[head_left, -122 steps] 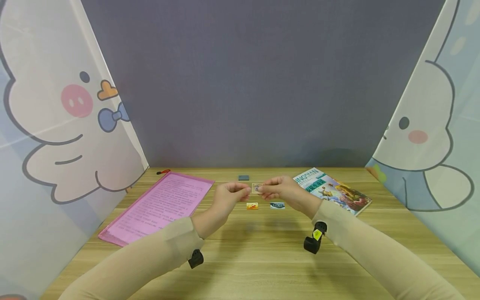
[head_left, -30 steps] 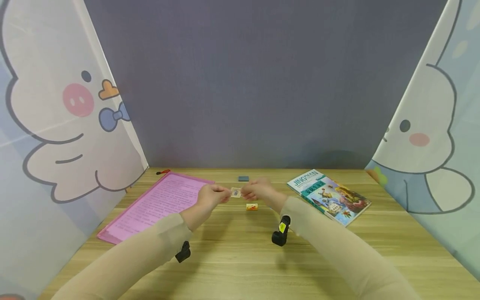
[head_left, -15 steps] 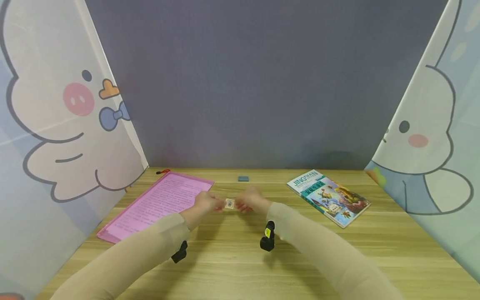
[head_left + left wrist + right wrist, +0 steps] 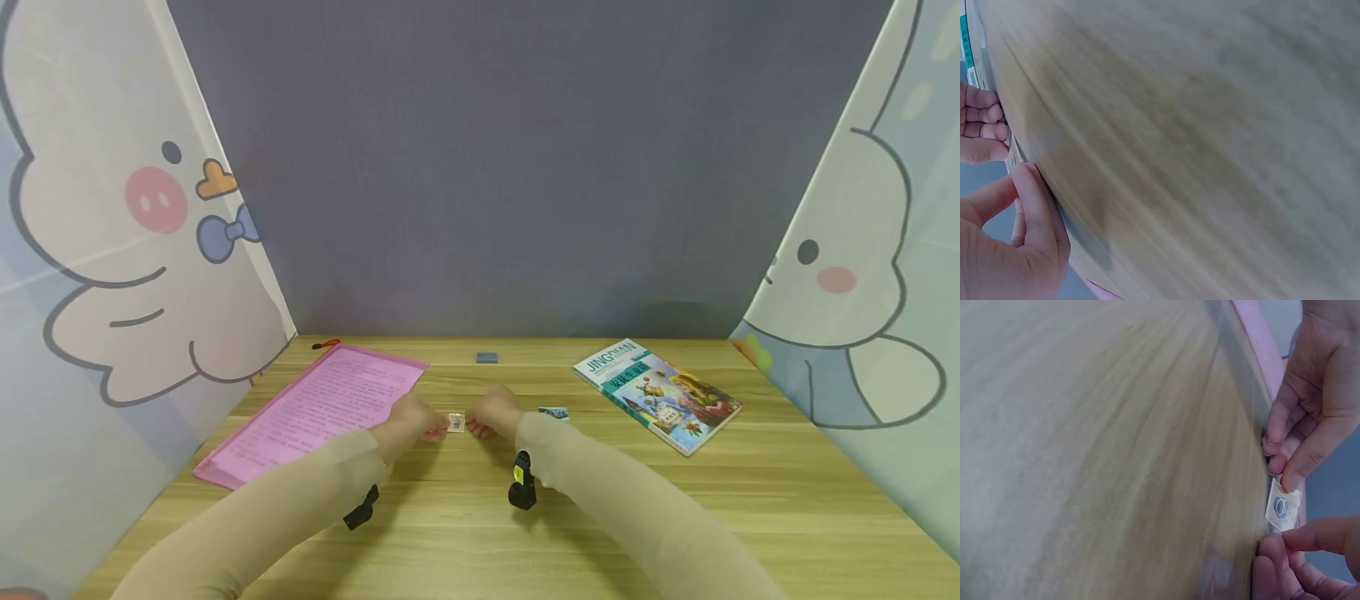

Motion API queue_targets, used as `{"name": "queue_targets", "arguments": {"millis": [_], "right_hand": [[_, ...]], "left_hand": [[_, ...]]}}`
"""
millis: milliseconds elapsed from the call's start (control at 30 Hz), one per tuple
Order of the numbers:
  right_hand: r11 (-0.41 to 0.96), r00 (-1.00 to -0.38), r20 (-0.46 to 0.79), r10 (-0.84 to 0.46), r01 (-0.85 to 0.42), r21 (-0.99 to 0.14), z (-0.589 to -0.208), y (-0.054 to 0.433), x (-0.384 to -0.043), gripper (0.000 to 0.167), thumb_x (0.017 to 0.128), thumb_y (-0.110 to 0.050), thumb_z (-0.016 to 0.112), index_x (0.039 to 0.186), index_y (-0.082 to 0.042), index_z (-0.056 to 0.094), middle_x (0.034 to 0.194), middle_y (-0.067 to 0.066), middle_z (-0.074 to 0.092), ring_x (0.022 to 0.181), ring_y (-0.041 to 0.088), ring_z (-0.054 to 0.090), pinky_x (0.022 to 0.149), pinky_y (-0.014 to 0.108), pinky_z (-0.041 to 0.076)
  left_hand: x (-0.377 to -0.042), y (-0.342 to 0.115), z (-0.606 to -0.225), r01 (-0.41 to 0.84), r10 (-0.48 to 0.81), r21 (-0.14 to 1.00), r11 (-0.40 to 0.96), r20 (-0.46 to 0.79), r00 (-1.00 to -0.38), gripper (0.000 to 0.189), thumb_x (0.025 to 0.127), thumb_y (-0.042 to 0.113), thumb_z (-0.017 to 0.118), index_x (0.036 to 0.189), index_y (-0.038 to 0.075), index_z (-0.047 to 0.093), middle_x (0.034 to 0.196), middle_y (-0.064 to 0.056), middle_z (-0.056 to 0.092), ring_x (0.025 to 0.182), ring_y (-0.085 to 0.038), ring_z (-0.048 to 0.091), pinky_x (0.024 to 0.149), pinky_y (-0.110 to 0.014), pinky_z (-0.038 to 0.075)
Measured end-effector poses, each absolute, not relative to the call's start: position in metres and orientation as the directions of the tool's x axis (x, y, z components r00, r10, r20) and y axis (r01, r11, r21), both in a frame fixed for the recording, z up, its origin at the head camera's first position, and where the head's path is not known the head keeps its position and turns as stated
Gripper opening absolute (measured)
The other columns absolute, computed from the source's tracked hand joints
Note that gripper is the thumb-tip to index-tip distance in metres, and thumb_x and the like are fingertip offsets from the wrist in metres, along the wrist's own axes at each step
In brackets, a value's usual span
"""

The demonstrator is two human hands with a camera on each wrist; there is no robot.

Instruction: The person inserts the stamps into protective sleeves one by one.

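Observation:
A small pale stamp (image 4: 456, 422) with a dark round emblem is stretched flat between both hands, low over the wooden table. My left hand (image 4: 412, 419) pinches its left edge between thumb and fingers. On the opposite edge, my right hand (image 4: 495, 412) grips it the same way, the other fingers curled under. The right wrist view shows the stamp (image 4: 1282, 506) close up, tilted, with fingertips at both ends. Part of a dark bluish picture stamp (image 4: 554, 412) shows on the table behind the right sleeve.
A pink mesh folder (image 4: 322, 412) with printed text lies at left. Two overlapping booklets (image 4: 660, 396) lie at right. Against the back sits a small grey-blue block (image 4: 487, 357). A grey panel (image 4: 480, 167) rises behind the table.
Both hands have brought the stamp left and closer to the body, lowering it toward the table. The yellow-and-red stamp seen earlier is now hidden, while the bluish one shows again.

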State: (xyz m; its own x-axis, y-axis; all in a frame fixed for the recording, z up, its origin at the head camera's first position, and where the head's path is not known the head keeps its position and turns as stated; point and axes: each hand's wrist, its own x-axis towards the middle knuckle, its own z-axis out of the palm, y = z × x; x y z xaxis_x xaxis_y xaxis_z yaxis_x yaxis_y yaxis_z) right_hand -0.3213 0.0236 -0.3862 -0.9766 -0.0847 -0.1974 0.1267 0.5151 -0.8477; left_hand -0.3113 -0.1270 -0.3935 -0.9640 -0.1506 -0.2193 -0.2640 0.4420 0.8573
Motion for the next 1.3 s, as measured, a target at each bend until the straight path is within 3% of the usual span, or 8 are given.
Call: {"name": "queue_targets", "arguments": {"millis": [367,767,967,1300], "right_hand": [[0.596,-0.985,-0.149,-0.09,0.067,-0.8,-0.389,0.018,-0.322,0.011,0.073,0.003,0.071,0.062,0.003,0.069,0.051,0.006,0.062,0.041,0.011,0.054,0.043,0.023,0.054],[0.632,-0.984,-0.162,-0.075,0.079,-0.771,-0.391,0.02,-0.328,0.012,0.073,0.0,0.076,0.063,0.002,0.07,0.053,0.007,0.065,0.039,0.009,0.054,0.044,0.022,0.054],[0.57,-0.977,-0.192,-0.098,0.103,-0.815,-0.392,0.023,-0.328,0.011,0.075,0.0,0.075,0.066,0.003,0.071,0.05,0.003,0.059,0.04,0.009,0.054,0.044,0.023,0.055],[0.438,-0.961,-0.221,-0.165,0.13,-0.89,-0.38,0.036,-0.331,0.007,0.082,0.002,0.066,0.082,0.008,0.07,0.067,0.01,0.069,0.048,0.009,0.057,0.053,0.023,0.058]], "left_hand": [[-0.313,-0.128,-0.394,-0.269,-0.147,0.842,0.468,-0.227,-0.963,0.012,0.073,-0.01,0.075,0.084,-0.012,0.069,0.071,-0.017,0.071,0.051,-0.014,0.065,0.055,-0.026,0.06],[-0.315,-0.127,-0.395,-0.294,-0.189,0.799,0.524,-0.227,-0.955,0.017,0.069,-0.004,0.081,0.082,-0.007,0.07,0.069,-0.012,0.07,0.048,-0.011,0.062,0.053,-0.022,0.058],[-0.318,-0.129,-0.398,-0.29,-0.171,0.847,0.446,-0.237,-0.956,0.022,0.069,-0.009,0.08,0.086,-0.013,0.067,0.069,-0.016,0.07,0.046,-0.011,0.062,0.054,-0.024,0.06],[-0.315,-0.133,-0.385,-0.327,-0.182,0.815,0.478,-0.273,-0.945,0.027,0.07,-0.003,0.082,0.091,-0.011,0.067,0.067,-0.013,0.069,0.044,-0.009,0.061,0.054,-0.022,0.059]]}}
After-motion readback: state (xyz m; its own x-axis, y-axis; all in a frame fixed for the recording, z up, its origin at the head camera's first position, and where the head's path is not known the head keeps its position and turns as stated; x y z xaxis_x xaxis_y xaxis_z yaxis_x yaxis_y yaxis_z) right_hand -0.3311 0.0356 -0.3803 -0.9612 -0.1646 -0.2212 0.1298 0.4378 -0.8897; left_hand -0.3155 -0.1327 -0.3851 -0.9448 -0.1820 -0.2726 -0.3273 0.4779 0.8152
